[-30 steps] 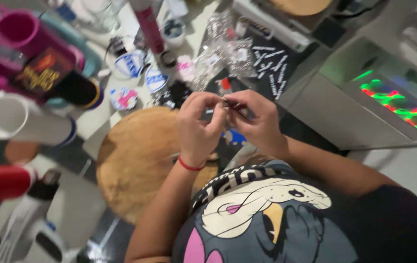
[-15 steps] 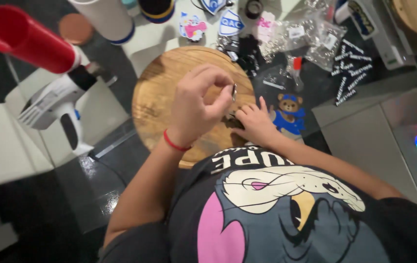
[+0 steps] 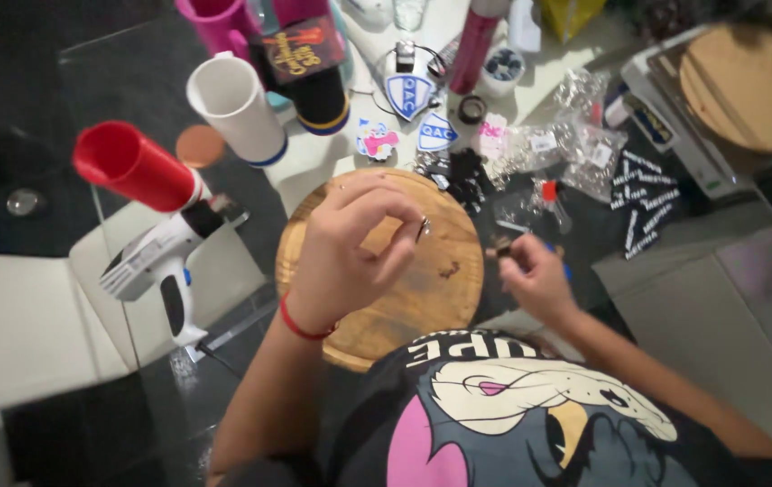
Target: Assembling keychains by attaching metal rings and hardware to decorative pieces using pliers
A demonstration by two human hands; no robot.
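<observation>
My left hand (image 3: 350, 248) hovers over a round wooden board (image 3: 431, 298) and pinches a small metal ring (image 3: 424, 225) between thumb and fingers. A red band circles that wrist. My right hand (image 3: 535, 275) is just off the board's right edge, its fingertips closed on a tiny dark piece (image 3: 501, 243). The two hands are apart, about a hand's width between them.
Left of the board lie a white heat gun (image 3: 160, 261), a red tumbler (image 3: 133, 167) and a white tumbler (image 3: 237, 108). Behind it are shield-shaped charms (image 3: 437, 133), clear bags (image 3: 575, 135), a small red-capped bottle (image 3: 553, 203) and black strips (image 3: 647, 194). A wooden disc (image 3: 742, 86) rests on a machine at right.
The hands were close together working on one small item; now they have separated, the right hand moving off the board to the right. The camera view has swung left.
</observation>
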